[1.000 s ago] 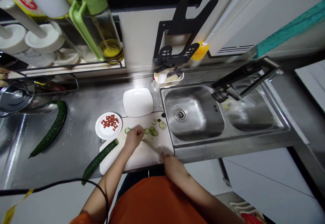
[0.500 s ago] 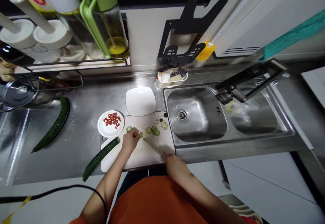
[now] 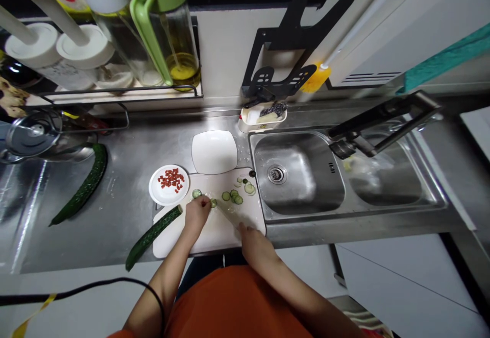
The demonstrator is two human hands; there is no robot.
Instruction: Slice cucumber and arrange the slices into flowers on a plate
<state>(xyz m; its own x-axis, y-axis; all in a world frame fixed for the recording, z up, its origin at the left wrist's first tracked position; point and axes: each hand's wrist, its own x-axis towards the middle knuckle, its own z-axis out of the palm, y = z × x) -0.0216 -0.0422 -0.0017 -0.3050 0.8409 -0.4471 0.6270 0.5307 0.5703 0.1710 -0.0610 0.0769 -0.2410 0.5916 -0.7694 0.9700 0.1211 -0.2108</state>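
My left hand is over the white cutting board, fingers pinched at the edge of a small cucumber slice. In my right hand is a knife, its blade pointing left toward that slice and blurred. Another cucumber slice lies just behind my left hand. To the right, several cucumber slices rest in a loose group, with more pieces near the board's far right corner. A cut length of cucumber lies across the board's left edge.
A white plate of chopped red pieces stands at the board's left corner, and a white square dish behind it. A whole cucumber lies farther left. On the right are the double sink and black faucet.
My right hand has shifted slightly left with the knife, bringing the blade nearer my left fingers. My left hand stays at the slice. The whole view has drifted a little.
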